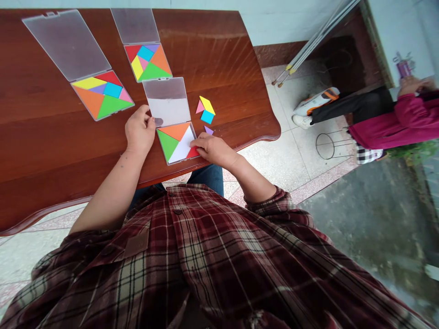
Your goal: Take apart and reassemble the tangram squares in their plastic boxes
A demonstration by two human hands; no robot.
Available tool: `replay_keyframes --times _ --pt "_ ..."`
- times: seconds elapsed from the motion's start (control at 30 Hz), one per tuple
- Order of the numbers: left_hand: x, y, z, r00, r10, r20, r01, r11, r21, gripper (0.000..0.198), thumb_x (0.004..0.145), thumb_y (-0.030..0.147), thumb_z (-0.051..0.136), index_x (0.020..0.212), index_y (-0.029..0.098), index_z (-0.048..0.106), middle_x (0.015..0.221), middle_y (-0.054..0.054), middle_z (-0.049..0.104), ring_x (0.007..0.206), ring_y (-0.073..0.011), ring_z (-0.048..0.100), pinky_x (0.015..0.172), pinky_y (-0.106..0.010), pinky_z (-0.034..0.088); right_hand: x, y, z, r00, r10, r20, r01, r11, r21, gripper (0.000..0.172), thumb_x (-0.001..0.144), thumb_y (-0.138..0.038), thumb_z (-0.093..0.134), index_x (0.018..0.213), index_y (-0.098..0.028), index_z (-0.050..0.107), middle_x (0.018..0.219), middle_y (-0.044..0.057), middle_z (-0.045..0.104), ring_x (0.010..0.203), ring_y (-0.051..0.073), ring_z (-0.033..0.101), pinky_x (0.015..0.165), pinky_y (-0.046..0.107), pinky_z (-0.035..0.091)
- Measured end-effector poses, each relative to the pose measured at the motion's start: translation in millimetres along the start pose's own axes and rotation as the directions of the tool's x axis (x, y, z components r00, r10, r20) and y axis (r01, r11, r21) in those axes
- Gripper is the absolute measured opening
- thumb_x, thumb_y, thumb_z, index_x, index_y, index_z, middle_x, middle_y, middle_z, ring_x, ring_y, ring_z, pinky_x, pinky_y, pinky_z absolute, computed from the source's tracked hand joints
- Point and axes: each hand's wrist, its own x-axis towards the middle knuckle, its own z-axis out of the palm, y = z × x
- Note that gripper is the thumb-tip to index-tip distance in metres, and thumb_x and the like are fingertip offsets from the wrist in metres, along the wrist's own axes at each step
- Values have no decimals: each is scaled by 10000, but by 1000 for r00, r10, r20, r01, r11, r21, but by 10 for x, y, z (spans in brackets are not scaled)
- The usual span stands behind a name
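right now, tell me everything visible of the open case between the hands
The case looks like plastic, its translucent lid folded back, on the wooden table. Inside, an orange piece, green piece and red piece border a white area. The right hand touches the red piece; the left hand is beside the lid, contact unclear.

Three puzzle cases (168,100), four loose puzzle pieces (207,117), one wooden table (219,55)

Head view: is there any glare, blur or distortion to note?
Head view: pale reflected streaks on the table; a bright reflected patch on the nearest lid; edges look stretched, as by a wide lens; the other person at right looks slightly soft.
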Motion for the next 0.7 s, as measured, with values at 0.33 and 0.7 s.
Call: replay_keyframes --times 0.33,0.7 --pt "-21 36 -26 1000 -21 20 21 999 -30 203 856 277 518 1035 250 609 860 -26 692 905 -201 632 907 -362 477 -74 425 -258 847 295 -443 -236 954 184 206 829 -164 483 942 -213 649 925 67 648 915 217 575 860 369 442" --pt "-25 49 -42 1000 -3 -18 3 1000 -2 206 820 223 522 1003 252 614 801 -7 679 832 -182 620 869 -343 485 315 615 -186 834 367 -413 -341 930 139 127 868 -246 533 959 -203 610 970 105 635 981 251 577 900 415 451"
